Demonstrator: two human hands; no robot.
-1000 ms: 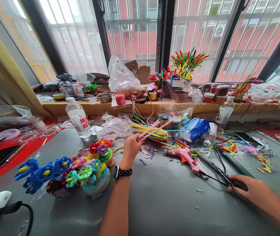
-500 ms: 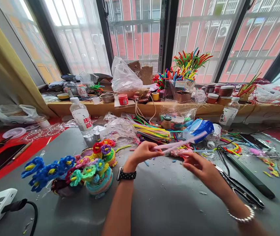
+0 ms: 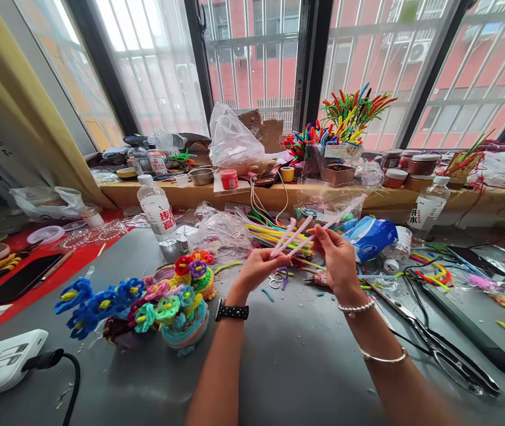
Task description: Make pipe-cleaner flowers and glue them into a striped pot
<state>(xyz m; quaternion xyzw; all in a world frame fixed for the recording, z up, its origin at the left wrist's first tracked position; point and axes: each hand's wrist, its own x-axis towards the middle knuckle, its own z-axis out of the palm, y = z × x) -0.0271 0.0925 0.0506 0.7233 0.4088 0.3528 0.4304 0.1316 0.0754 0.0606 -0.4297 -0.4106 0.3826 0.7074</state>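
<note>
1. The pink pipe cleaners (image 3: pixel 294 234) are held in the air between both hands. They slant up and to the right, and their long ends go past the right fingers toward the window sill.
2. The left hand (image 3: pixel 259 269) is closed in a pinch. Its fingers (image 3: pixel 279 259) press the lower ends of the pink pipe cleaners against the thumb, and the other fingers are curled in.
3. The right hand (image 3: pixel 336 257) also grips them, a little higher. Its fingertips (image 3: pixel 321 235) are closed around the stems near their middle, and the palm faces the left hand.
4. Just below the left fingers, small scissors (image 3: pixel 274 279) lie on the grey table (image 3: pixel 297 367).
5. Behind both hands lies a bundle of yellow and green pipe cleaners (image 3: pixel 270 231).
6. To the right of the right fingers, near them, is a blue tissue pack (image 3: pixel 370 236).
7. Left of the left hand, a basket of pipe-cleaner flowers (image 3: pixel 181 307) stands on the table, apart from the fingers.
8. Large black scissors (image 3: pixel 443 349) lie well to the right of the right wrist.
</note>
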